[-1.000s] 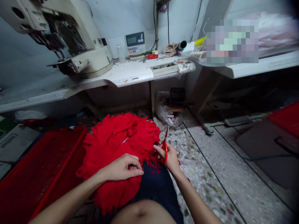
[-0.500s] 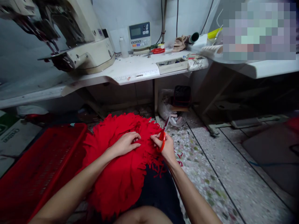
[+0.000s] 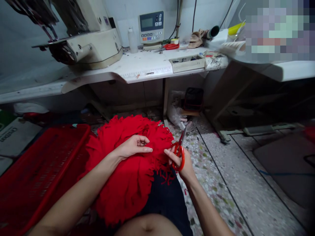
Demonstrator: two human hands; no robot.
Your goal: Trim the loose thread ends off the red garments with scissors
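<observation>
Red fringed cloth point(image 3: 128, 183) lies across the lap, over dark shorts point(image 3: 162, 200); all positions below are taken from it.

Change since the previous frame: the left hand point(image 3: 133, 147), curled into the cloth a moment ago, has opened. Its fingers now lie loosely spread on top of the cloth near the centre, gripping nothing. The right hand point(image 3: 178, 160) has moved outward to the cloth's far right edge. Its fingers stay closed through the loops of orange-red scissors point(image 3: 177, 151), whose blades tilt upward and now point past the edge. Whether the blades are parted cannot be told.

Fringe runs along the visible edge. Red snippets point(image 3: 167, 175) sit on the shorts just below the right hand.

A red plastic crate point(image 3: 61, 126) stands left of the cloth, terrazzo floor point(image 3: 209, 183) lies right of it, and a sewing machine point(image 3: 93, 49) sits on a white table point(image 3: 145, 73) beyond it.
</observation>
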